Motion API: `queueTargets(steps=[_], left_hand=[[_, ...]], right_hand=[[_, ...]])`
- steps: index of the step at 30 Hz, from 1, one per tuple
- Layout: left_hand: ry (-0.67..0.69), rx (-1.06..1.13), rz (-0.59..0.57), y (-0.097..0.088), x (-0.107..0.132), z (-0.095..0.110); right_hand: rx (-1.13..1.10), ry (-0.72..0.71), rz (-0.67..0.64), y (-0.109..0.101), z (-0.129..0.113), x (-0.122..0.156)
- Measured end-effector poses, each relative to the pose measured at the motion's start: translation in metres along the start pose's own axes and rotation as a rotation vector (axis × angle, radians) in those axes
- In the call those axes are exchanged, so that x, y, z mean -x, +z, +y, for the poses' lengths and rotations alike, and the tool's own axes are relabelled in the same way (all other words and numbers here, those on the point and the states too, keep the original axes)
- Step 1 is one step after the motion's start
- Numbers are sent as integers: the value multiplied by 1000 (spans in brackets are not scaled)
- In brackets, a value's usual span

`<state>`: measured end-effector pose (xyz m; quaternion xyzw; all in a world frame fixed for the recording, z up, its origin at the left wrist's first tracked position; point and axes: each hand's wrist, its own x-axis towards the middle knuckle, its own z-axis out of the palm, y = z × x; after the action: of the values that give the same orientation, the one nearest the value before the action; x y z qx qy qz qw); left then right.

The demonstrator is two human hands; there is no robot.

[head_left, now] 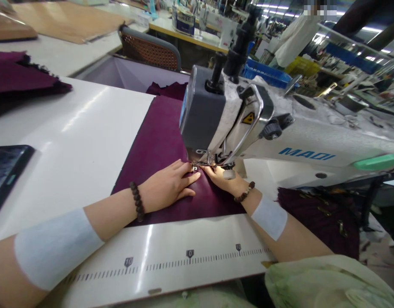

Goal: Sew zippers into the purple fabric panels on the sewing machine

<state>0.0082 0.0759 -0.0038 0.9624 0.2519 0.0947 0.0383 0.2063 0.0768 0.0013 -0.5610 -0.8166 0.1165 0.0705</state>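
Note:
A dark purple fabric panel [152,141] lies flat under the needle area of a white and grey sewing machine [241,119]. My left hand [167,184] rests on the panel with its fingers spread, the tips just left of the presser foot [196,168]. On the other side of the foot, my right hand [224,177] touches the cloth, its thumb and fingers close to the needle. Part of that hand is hidden behind the machine's lower parts, so its grip does not show clearly.
A black phone-like device [10,171] lies at the left. More purple fabric [26,77] sits at the back left, and a purple stack with metal pieces [321,218] hangs at the right. A printed ruler [190,256] runs along the front edge. Behind stands a chair [152,47].

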Motion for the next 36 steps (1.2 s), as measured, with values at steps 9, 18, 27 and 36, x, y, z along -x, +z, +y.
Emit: queueTargets(steps=[9, 18, 27, 36], left_hand=[[-2, 13, 14, 0, -1, -1], [18, 24, 22, 0, 0, -4], [146, 34, 13, -4, 0, -22], [-23, 7, -41, -34, 23, -36]], right_hand=[[69, -81, 33, 3, 4, -3], [11, -71, -9, 4, 3, -4], [122, -39, 10, -2, -3, 4], [277, 41, 102, 6, -72, 120]])
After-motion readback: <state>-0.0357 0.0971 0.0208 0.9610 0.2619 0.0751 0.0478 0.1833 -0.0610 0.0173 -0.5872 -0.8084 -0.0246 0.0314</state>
